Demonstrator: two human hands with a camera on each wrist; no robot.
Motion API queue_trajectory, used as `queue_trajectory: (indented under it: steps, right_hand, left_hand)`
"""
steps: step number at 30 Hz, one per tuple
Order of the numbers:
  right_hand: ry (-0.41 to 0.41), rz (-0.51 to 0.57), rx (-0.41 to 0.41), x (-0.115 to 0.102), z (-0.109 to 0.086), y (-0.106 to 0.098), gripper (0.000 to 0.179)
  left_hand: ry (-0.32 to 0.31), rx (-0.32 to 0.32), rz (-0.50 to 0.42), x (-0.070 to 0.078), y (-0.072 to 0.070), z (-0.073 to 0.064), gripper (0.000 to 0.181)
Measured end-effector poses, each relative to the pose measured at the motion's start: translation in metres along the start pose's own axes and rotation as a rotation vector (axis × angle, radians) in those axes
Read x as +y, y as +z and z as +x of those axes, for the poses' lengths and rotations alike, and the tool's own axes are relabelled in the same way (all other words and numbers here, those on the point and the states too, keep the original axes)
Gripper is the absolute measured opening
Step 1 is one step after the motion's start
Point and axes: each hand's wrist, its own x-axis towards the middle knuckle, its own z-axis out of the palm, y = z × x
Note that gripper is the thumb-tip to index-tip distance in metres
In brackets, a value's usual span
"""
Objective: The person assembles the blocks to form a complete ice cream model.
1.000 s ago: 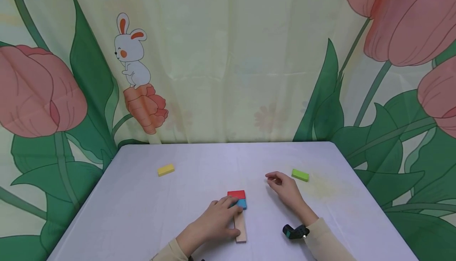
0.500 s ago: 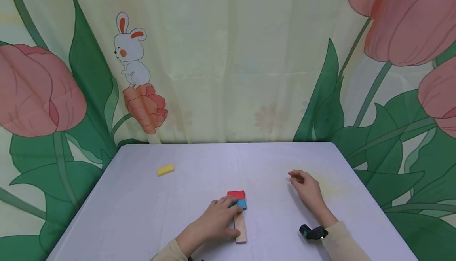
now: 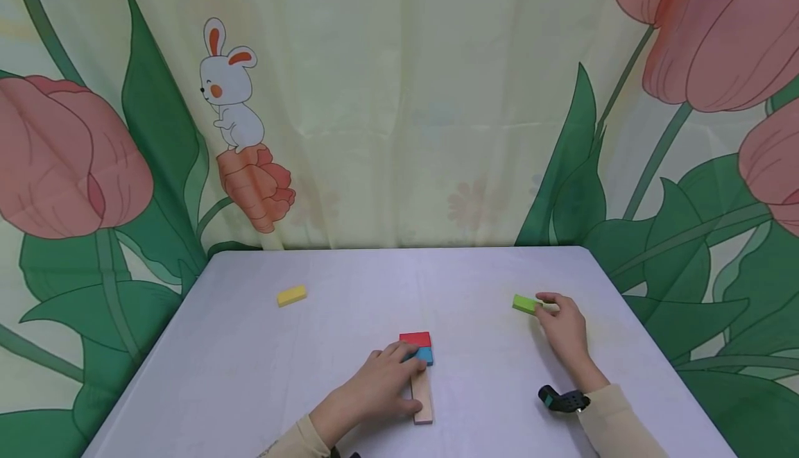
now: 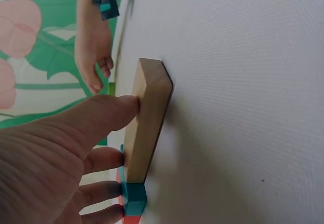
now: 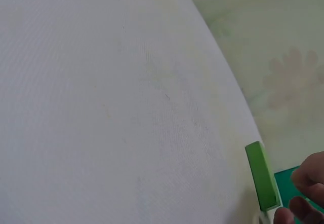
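My left hand point(image 3: 379, 387) rests on a row of flat blocks lying end to end on the table. Its thumb touches a long plain wooden block point(image 4: 152, 110), while the other fingertips reach a blue block point(image 4: 134, 199) and the red block point(image 3: 415, 338) beyond it. At the right, my right hand point(image 3: 566, 329) is at the right end of a small green block point(image 3: 523, 303), with thumb and index finger apart. In the right wrist view, the fingers show beside the green block, not around it.
A yellow block point(image 3: 291, 296) lies far left on the white tablecloth point(image 3: 250, 375). Behind the table's far edge hangs a curtain point(image 3: 399, 132) printed with tulips and a rabbit. A black wrist device point(image 3: 562, 400) sits at the right sleeve.
My right hand has moved right across the table, passing over the green block to its right end. My left hand and the blocks stay put.
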Motion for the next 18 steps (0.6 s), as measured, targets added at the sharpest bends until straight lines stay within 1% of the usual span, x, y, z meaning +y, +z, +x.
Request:
queue_trajectory:
  steps: [3,10,18]
  right_hand:
    - [0.015,-0.017,-0.012,0.0028,0.0013,-0.0015,0.039]
    - [0.018,-0.035,-0.088,0.0029,0.0007,-0.0009,0.042]
    - [0.018,-0.057,-0.091,-0.0013,0.0007,0.0001,0.039]
  left_hand:
    - [0.0,0.001,-0.003,0.0001,-0.0002,0.0,0.056]
    - [-0.01,0.004,0.0,-0.0007,0.0022,-0.0001,0.056]
    - [-0.002,0.009,0.007,-0.0003,0.0022,-0.0012,0.055]
